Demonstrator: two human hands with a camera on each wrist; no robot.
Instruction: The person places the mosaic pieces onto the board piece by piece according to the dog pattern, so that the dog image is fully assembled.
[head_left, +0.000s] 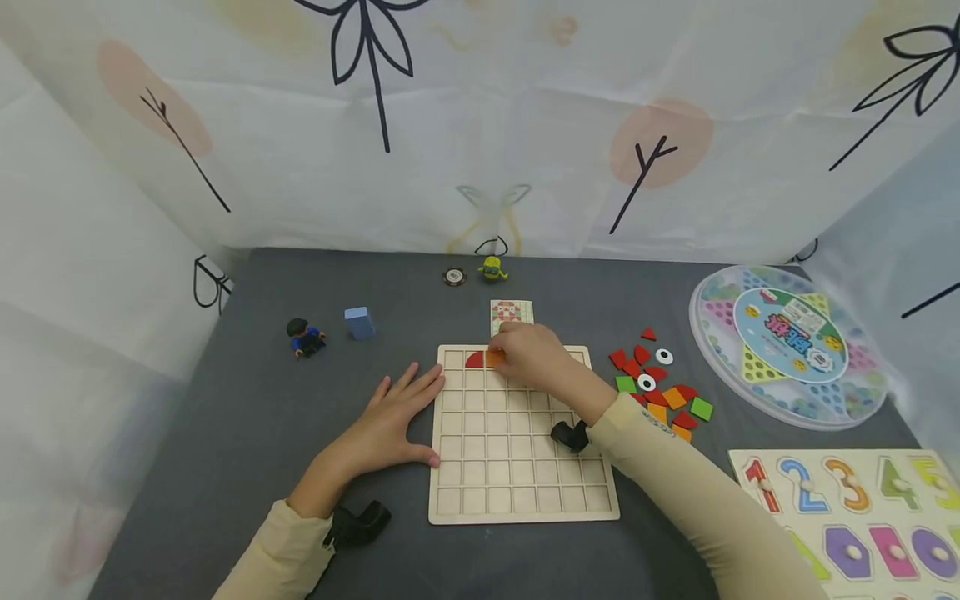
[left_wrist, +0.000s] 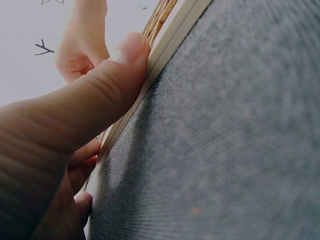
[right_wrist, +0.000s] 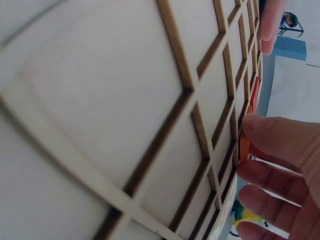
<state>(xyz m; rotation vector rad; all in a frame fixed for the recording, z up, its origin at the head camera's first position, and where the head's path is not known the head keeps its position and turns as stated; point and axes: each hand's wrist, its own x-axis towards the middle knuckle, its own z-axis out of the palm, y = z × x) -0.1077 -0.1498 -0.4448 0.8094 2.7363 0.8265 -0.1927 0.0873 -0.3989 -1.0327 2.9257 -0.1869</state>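
A pale wooden grid board (head_left: 498,475) lies on the grey table. My left hand (head_left: 396,421) has its fingers spread at the board's left edge; in the left wrist view its thumb (left_wrist: 112,75) presses against that edge. With thumb and fingers, my right hand (head_left: 536,358) pinches an orange square tile (right_wrist: 244,150) at the board's far row. Just left of it, a red quarter-round tile (head_left: 474,359) lies in the far row. Beyond the board is a pattern card (head_left: 512,310), partly covered by the right hand.
Loose red, orange and green tiles (head_left: 701,408) with white rings lie right of the board. Further right are a round game board (head_left: 720,367) and a number puzzle (head_left: 810,521). A toy figure (head_left: 305,337), blue block (head_left: 359,323), round chip (head_left: 453,276) and yellow figurine (head_left: 492,268) stand behind.
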